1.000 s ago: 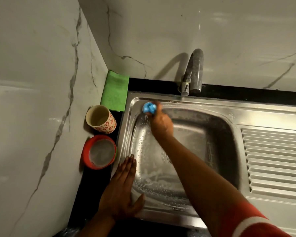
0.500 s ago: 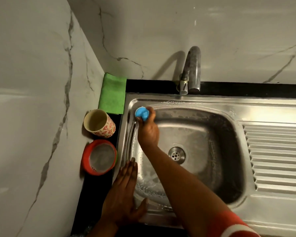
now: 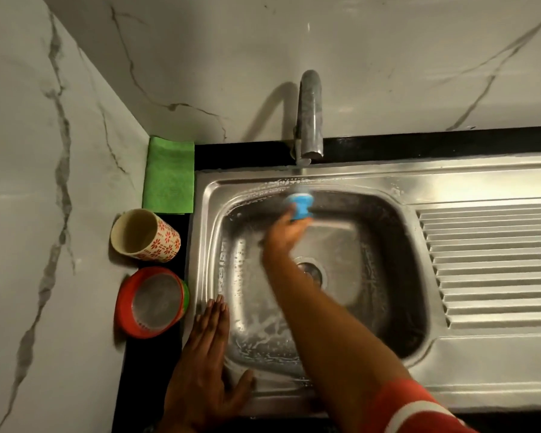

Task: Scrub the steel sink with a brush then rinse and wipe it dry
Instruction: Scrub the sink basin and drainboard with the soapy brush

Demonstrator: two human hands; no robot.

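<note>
Brush: blue brush [image 3: 300, 207] sits at the far wall of the basin, just under the tap's spout, blurred by motion; its bristle end points at the back wall.
Right hand: your right hand [image 3: 283, 234] has its fingers curled round the brush body, with the forearm crossing the basin diagonally from the lower right and a red sleeve with a white stripe [image 3: 416, 407] at the frame's bottom edge.
Left hand: your left hand [image 3: 205, 364] lies flat with fingers straight and together on the sink's near-left rim, thumb spread out toward the basin; it holds nothing.
Sink: steel sink [image 3: 481, 376] shows suds and wet streaks along its left wall and near floor, plus foam on the back rim; the drain [image 3: 314, 271] is partly hidden behind your forearm, and the ribbed drainboard [image 3: 494, 264] runs to the right.
Tap: tap [image 3: 310, 117] rises from the black counter strip behind the basin.
Counter left of sink: folded green cloth [image 3: 169, 176] lies in the corner, a patterned cup [image 3: 146, 235] stands nearer you, and a red-rimmed container [image 3: 150, 303] stands nearest, just beside your left fingertips' side of the rim.
Walls: marble-look wall panels [image 3: 60, 151] meet at the corner behind the cloth.
</note>
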